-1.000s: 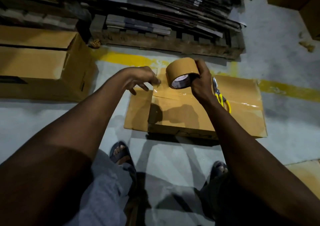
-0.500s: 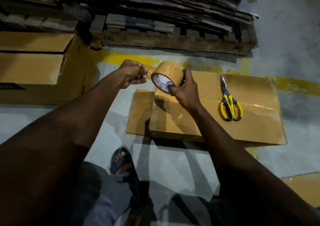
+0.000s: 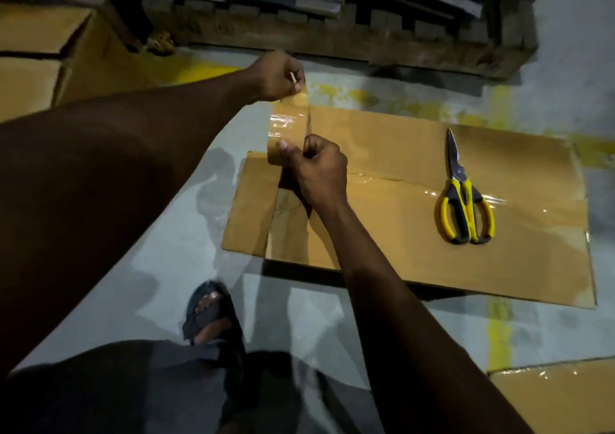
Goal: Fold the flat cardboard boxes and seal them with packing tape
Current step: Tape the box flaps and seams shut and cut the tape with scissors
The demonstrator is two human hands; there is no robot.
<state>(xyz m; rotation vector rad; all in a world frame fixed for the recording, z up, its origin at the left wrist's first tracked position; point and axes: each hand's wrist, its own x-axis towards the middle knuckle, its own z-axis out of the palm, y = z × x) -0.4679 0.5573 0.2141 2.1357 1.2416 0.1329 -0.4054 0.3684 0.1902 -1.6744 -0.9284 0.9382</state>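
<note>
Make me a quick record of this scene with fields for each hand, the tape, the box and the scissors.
left hand: pinches the tape's far end
right hand: grips the tape's near end
tape: strip stretched between the hands, above the box's left end
box: lies flat on the floor, seam taped
scissors: lie closed on the box's right part, no hand on them

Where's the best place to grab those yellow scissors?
Take the scissors by their yellow handle loops, reaching in from the near side. They lie flat and closed on the cardboard box, with the blades pointing away and the handles at the near end.
</note>
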